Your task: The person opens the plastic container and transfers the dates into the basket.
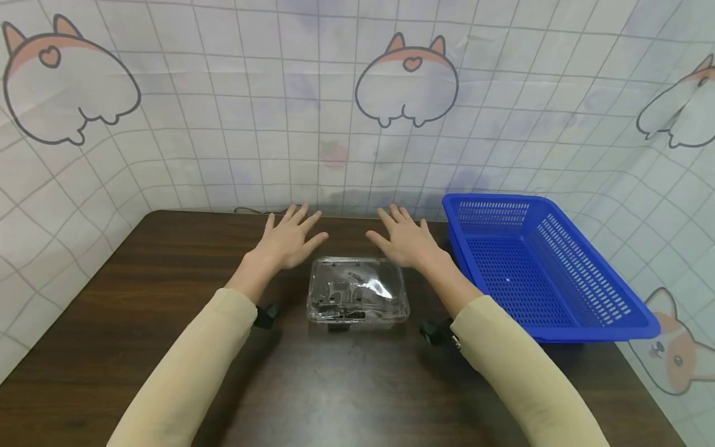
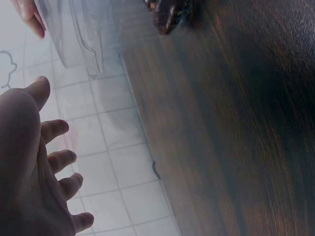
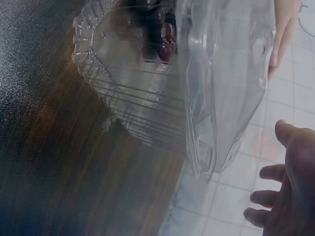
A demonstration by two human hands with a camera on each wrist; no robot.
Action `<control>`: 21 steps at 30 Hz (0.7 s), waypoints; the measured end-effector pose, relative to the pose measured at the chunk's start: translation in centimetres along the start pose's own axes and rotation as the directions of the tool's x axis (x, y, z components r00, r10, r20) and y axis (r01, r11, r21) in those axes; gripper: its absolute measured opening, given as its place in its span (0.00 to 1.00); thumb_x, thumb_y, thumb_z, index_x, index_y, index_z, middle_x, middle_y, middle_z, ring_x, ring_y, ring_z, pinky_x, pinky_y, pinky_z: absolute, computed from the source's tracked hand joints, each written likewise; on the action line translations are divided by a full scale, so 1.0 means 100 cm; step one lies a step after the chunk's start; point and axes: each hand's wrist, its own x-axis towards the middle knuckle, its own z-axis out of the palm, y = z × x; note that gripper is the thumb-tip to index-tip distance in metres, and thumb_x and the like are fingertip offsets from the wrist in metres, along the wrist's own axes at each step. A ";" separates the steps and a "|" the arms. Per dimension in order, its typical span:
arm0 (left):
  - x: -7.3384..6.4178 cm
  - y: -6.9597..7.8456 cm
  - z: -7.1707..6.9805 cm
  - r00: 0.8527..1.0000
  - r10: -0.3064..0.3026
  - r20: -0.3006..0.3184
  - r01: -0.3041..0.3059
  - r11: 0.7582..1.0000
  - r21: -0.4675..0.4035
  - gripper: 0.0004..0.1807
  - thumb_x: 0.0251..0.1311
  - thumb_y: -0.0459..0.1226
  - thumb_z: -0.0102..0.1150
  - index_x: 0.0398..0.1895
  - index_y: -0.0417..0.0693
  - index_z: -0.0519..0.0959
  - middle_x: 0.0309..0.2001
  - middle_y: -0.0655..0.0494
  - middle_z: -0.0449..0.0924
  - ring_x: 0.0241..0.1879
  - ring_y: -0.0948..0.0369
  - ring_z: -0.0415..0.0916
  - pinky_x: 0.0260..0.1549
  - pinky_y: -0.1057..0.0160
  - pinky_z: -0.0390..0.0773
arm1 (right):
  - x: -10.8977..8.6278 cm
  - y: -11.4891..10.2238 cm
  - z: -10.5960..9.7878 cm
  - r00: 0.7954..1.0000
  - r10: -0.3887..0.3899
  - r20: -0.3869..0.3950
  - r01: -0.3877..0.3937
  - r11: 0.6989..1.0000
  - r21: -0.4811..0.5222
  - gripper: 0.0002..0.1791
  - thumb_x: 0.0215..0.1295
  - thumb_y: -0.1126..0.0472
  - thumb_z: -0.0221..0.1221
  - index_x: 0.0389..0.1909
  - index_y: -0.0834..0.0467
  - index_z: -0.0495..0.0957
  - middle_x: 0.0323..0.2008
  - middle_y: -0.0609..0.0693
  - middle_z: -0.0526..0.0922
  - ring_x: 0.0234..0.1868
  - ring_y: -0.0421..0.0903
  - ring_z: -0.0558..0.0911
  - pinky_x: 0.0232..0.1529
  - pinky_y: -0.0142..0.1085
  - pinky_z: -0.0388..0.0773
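Observation:
A clear plastic clamshell box with its lid down sits on the dark wood table, between and slightly nearer than the two hands. Several dark reddish, shiny pieces show through its wall in the right wrist view; their kind is blurred. To the left of the box, my left hand is held out with fingers spread and nothing in it. My right hand mirrors it on the other side, fingers spread, apart from the box and bare of any object.
A blue plastic basket with perforated walls stands at the right of the table, close to my right forearm. A white gridded cloth wall with cartoon prints rises behind the table's back edge. Dark wrist devices hang under both sleeves.

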 end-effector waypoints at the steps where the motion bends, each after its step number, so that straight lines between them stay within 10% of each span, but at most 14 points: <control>1: -0.001 0.001 0.000 1.000 0.003 -0.003 -0.003 1.000 -0.004 0.39 0.79 0.62 0.31 0.84 0.55 0.46 0.83 0.46 0.33 0.80 0.46 0.29 0.72 0.32 0.29 | -0.002 -0.001 -0.001 1.000 0.001 -0.005 -0.001 1.000 0.007 0.42 0.79 0.33 0.37 0.83 0.52 0.45 0.82 0.58 0.40 0.81 0.57 0.40 0.75 0.66 0.39; 21: -0.028 -0.002 0.019 0.992 0.041 -0.123 -0.071 0.964 -0.256 0.33 0.80 0.57 0.38 0.74 0.46 0.69 0.74 0.37 0.60 0.72 0.37 0.57 0.66 0.30 0.58 | -0.041 -0.004 0.009 0.990 -0.086 -0.111 0.097 0.990 0.099 0.35 0.80 0.40 0.48 0.76 0.59 0.64 0.77 0.62 0.59 0.75 0.61 0.62 0.68 0.59 0.67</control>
